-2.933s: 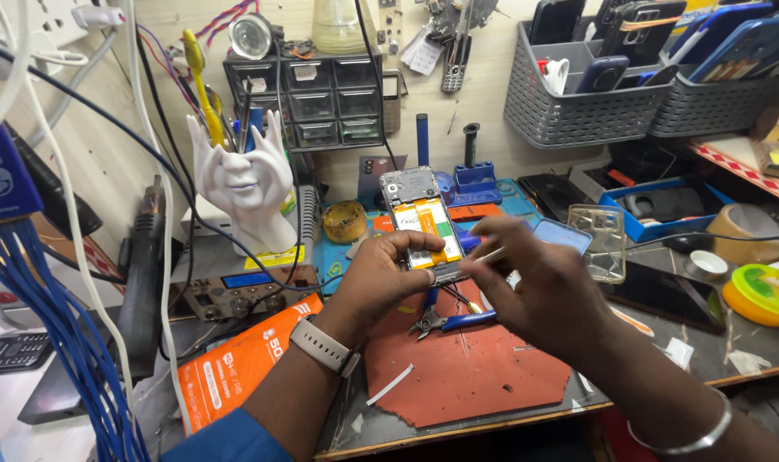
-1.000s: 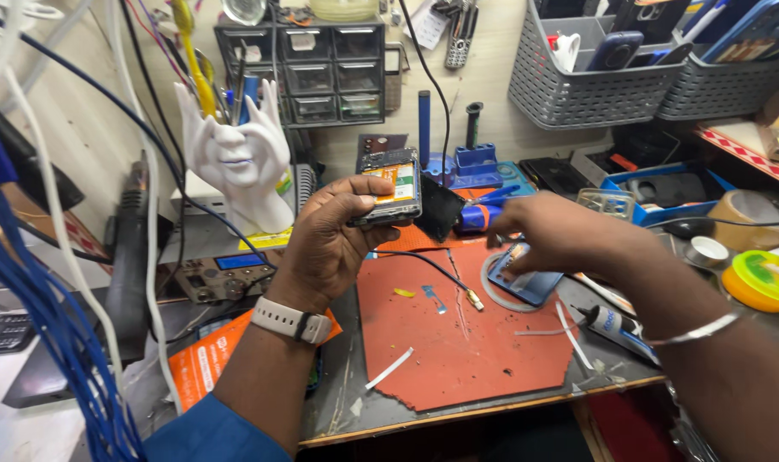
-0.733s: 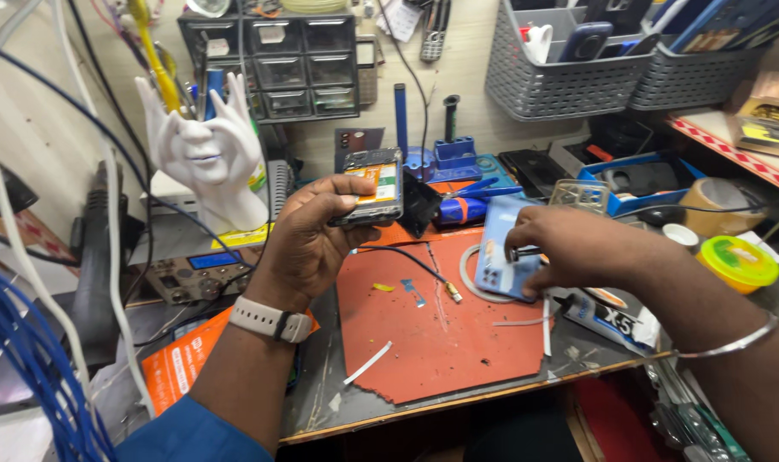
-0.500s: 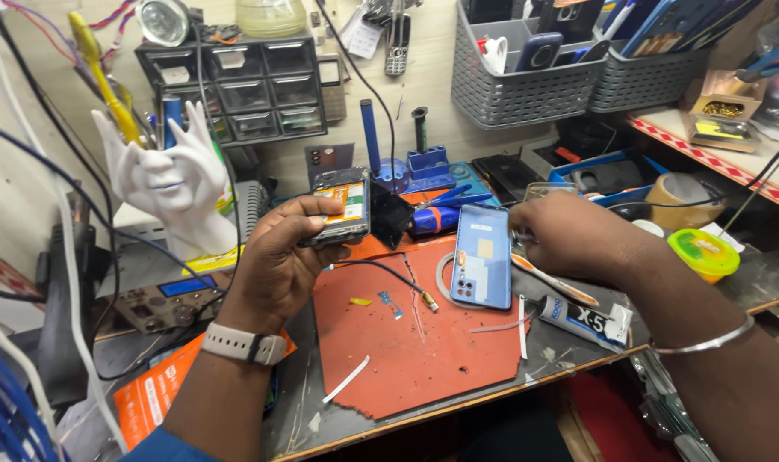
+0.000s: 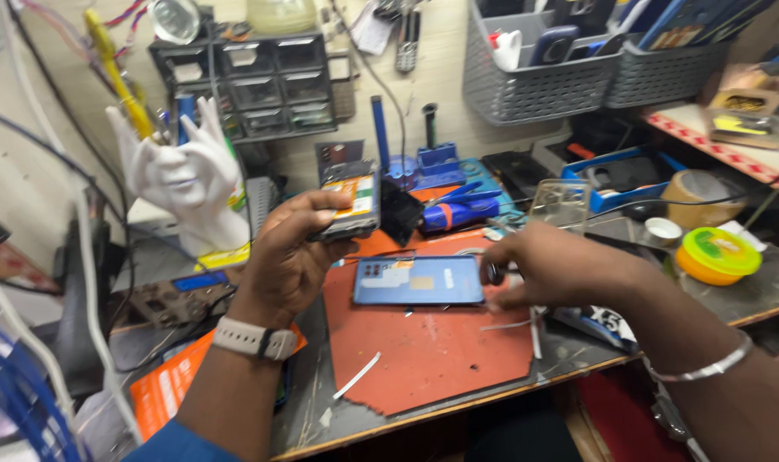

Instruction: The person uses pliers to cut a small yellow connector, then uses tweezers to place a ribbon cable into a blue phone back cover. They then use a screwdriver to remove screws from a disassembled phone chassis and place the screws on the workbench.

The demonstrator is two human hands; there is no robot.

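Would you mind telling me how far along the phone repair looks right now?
Done: the phone is opened, its blue back cover off and separate. In hand: the left hand holds the opened phone up, its insides showing; the right hand holds the cover by one end over the red mat. Left: the cover is not yet back on the phone.

The opened phone is held up off the bench, tilted, its exposed inside showing orange and green parts in a dark frame. The blue back cover is held level over the red mat, lengthwise left to right
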